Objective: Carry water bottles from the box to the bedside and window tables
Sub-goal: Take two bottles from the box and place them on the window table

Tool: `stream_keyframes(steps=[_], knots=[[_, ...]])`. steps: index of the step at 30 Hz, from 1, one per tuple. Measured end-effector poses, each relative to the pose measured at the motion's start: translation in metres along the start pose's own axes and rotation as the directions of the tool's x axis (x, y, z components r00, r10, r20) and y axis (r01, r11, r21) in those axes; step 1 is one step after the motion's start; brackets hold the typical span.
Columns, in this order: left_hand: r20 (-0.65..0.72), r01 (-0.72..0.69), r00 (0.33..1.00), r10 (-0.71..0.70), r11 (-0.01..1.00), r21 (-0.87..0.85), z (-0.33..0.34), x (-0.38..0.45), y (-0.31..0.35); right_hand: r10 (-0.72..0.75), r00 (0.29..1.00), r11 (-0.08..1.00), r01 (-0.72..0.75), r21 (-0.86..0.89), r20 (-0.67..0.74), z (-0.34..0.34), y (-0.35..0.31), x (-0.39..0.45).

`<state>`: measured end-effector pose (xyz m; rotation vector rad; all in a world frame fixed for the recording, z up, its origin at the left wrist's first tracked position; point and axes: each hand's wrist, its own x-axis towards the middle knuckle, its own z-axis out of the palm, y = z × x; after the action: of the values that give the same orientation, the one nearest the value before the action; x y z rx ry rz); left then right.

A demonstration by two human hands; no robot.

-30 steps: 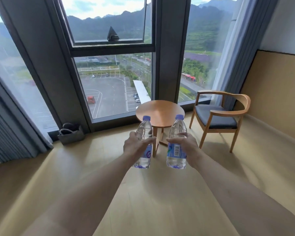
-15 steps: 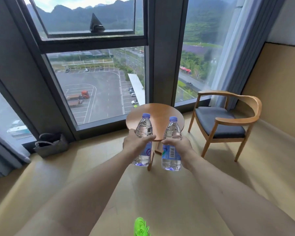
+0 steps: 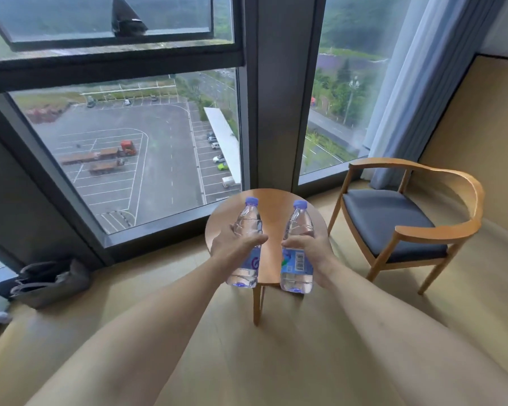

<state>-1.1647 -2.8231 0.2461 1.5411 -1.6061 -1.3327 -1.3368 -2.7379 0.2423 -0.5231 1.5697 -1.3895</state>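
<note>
I hold two clear water bottles with blue caps upright in front of me. My left hand (image 3: 232, 244) grips the left bottle (image 3: 248, 222) around its middle. My right hand (image 3: 308, 247) grips the right bottle (image 3: 298, 224), whose barcode label faces me. Both bottles hang in the air above the near half of the small round wooden window table (image 3: 272, 206), which stands by the glass. The bottles' bases sit lower in the picture than the table's near edge.
A wooden armchair (image 3: 417, 230) with a dark blue seat stands right of the table. A grey bag (image 3: 50, 281) lies on the floor by the window at left. Tall windows and a curtain (image 3: 417, 83) lie behind; wood floor stretches around.
I have walked closer to the window table; it and the chair now look larger and nearer. Both hands still hold their bottles side by side, now over the tabletop.
</note>
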Motion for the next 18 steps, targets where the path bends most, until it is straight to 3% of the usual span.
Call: stream_keyframes(steps=[10, 14, 18], knots=[[-0.069, 0.030, 0.997, -0.031, 0.999, -0.015, 0.031, 0.180, 0.012, 0.068, 0.990, 0.995, -0.076, 0.063, 0.120, 0.025, -0.022, 0.208], [-0.088, 0.092, 0.991, -0.099, 0.992, -0.084, 0.048, 0.252, 0.022, 0.116, 0.975, 0.993, -0.121, 0.015, 0.187, 0.031, -0.041, 0.288], [0.003, 0.233, 0.971, -0.238, 0.947, -0.219, 0.059, 0.310, 0.024, 0.206, 0.959, 0.964, -0.233, 0.131, 0.193, 0.039, -0.053, 0.352]])
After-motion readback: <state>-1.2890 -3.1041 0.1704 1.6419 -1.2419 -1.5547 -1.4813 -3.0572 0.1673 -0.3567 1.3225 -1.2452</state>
